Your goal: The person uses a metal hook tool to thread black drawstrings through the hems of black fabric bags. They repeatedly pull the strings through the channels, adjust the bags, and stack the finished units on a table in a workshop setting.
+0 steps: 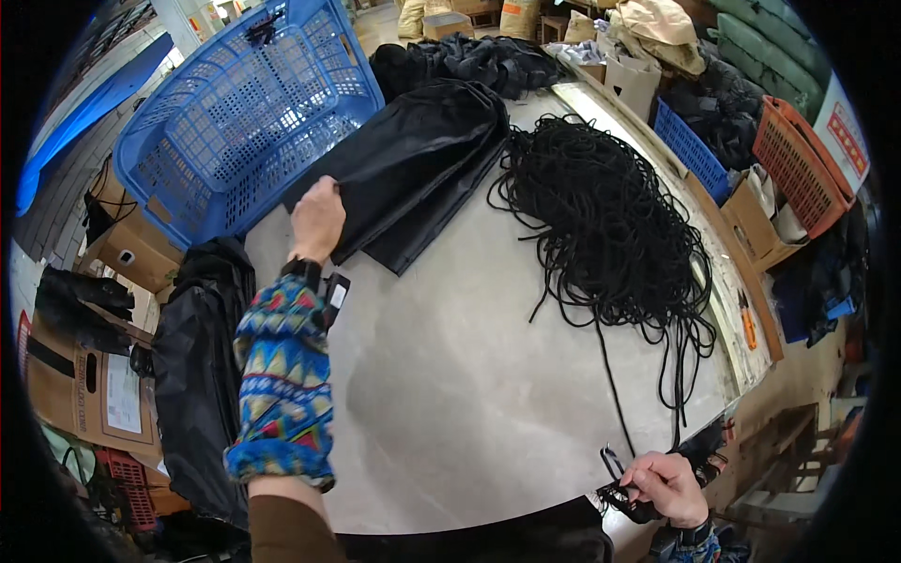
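Observation:
My left hand (318, 221), in a patterned blue sleeve, reaches to a folded black fabric piece (422, 155) on the far left of the table. Its fingers are curled closed at the fabric's near left edge. At the table's near right edge, my right hand (667, 489) is closed in a pinch around a small loop-shaped metal tool (612, 462), whose kind I cannot make out. One strand from the large tangled heap of black cord (610, 225) runs down to this hand. Whether the strand is between the fingers is hidden.
A big blue plastic basket (253, 122) leans at the far left, beside black cloth (202, 375) hanging over the table edge. More black fabric (465, 64) lies at the back. Orange-handled snips (747, 321) rest on the right ledge, near an orange crate (798, 164). Cardboard boxes (94, 394) stand left.

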Tool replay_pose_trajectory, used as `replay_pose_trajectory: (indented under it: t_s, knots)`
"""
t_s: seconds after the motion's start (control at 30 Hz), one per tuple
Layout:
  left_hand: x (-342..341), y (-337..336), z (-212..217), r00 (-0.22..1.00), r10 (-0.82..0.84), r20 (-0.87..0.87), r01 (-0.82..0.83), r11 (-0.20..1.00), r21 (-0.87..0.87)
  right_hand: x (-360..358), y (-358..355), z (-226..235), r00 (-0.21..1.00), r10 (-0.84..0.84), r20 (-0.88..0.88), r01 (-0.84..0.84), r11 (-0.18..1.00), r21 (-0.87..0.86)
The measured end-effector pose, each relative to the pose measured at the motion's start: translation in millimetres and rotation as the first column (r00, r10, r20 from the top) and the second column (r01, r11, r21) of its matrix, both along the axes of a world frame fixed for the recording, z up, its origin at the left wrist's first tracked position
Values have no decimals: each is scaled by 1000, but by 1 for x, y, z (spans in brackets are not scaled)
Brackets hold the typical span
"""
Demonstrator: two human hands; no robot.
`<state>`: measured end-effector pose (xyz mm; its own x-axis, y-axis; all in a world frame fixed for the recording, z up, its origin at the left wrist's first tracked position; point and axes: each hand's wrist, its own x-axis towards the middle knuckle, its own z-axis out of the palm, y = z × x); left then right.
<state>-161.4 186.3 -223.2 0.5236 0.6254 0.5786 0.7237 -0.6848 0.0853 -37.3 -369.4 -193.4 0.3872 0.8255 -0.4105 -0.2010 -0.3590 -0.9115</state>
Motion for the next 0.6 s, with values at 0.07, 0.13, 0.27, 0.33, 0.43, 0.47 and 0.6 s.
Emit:
replay_pose_trajectory:
  t_s: [0.07,0.13,0.27,0.33,0.43,0.47,0.6]
  knots:
    - [-8,-50,26,985,-173,15,172,983,60,0,0,-2,999,25,-47,-26,999,-23]
    - [-37,-116,34,955,-235,-181,234,972,-27,-6,5,-1,997,83,-10,-83,996,-14]
    - [-74,-269,11,893,-370,-256,346,929,-134,-30,22,-1,979,123,162,-125,992,-3]
    - [-85,-321,-6,869,-460,-183,421,881,-215,-48,34,-12,951,78,299,-107,991,82]
    - [-103,-367,-1,784,-594,181,583,606,-541,-64,45,-12,830,67,553,-149,983,104]
    - [-116,-372,-1,756,-566,329,616,445,-650,-66,43,-15,774,20,633,-163,972,169]
    - [-180,-347,14,893,-361,268,449,678,-582,-60,13,-23,835,15,550,-64,995,71]
